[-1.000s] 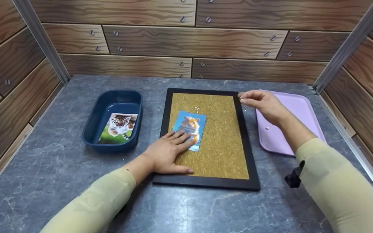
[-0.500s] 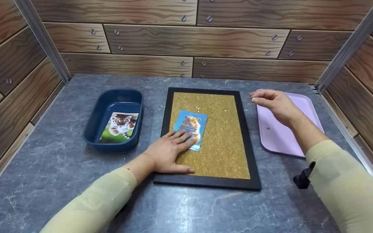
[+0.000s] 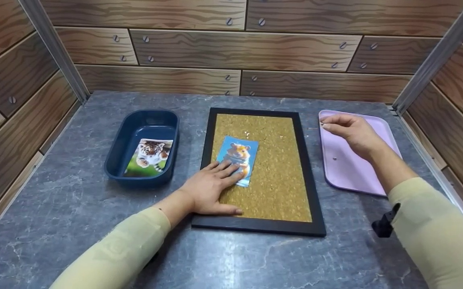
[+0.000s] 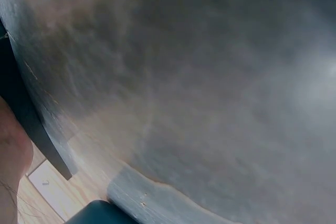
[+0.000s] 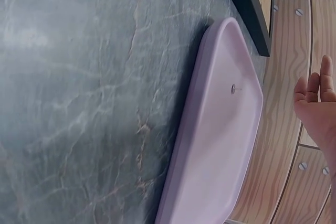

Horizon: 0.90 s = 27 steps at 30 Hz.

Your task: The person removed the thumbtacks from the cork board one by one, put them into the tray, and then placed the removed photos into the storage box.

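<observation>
On hamster picture (image 3: 240, 151), left grip (image 3: 211, 189) flat; over tray (image 3: 348, 170), right grip (image 3: 354, 130) round tiny object (image 3: 322, 124)

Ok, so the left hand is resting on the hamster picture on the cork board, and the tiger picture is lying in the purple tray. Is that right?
Not quite: the tiger picture lies in the dark blue tub, not the purple tray; the head view shows it. The left hand does rest on the hamster picture on the cork board.

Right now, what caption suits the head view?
Left grip rests on corkboard and hamster picture; right grip pinches something tiny near purple tray.
</observation>
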Motion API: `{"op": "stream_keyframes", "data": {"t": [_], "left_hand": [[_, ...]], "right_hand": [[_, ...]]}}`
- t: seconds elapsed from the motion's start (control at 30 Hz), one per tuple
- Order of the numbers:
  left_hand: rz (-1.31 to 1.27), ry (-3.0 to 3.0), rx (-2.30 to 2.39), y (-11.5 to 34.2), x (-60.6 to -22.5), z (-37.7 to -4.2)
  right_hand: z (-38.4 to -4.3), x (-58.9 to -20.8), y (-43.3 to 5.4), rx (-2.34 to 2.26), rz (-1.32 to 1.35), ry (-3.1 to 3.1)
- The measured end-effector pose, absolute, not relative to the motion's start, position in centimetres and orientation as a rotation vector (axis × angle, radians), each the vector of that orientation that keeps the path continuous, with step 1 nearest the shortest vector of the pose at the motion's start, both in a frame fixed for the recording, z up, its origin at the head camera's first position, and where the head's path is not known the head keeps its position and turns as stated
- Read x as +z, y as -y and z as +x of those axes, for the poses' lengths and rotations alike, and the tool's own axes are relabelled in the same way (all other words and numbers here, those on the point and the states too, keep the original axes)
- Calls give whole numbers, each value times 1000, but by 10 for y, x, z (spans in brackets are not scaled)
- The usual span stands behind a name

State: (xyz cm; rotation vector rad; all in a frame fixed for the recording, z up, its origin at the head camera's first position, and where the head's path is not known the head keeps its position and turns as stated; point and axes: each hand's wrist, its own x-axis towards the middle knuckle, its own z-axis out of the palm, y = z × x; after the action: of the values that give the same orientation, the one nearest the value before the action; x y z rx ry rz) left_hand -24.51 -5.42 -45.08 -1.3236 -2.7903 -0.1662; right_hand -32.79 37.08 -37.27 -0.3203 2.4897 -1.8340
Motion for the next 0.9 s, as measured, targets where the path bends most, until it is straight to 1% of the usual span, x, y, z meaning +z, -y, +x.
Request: {"op": "stream_keyframes", "data": {"t": [0.4, 0.9], "left_hand": [[-1330, 2774, -150, 53, -451, -247], [-1322, 2778, -136, 54, -453, -247]], "right_hand": [[-325, -382, -388, -1790, -194, -2574], [-321, -396, -410, -1834, -132, -2541]]}}
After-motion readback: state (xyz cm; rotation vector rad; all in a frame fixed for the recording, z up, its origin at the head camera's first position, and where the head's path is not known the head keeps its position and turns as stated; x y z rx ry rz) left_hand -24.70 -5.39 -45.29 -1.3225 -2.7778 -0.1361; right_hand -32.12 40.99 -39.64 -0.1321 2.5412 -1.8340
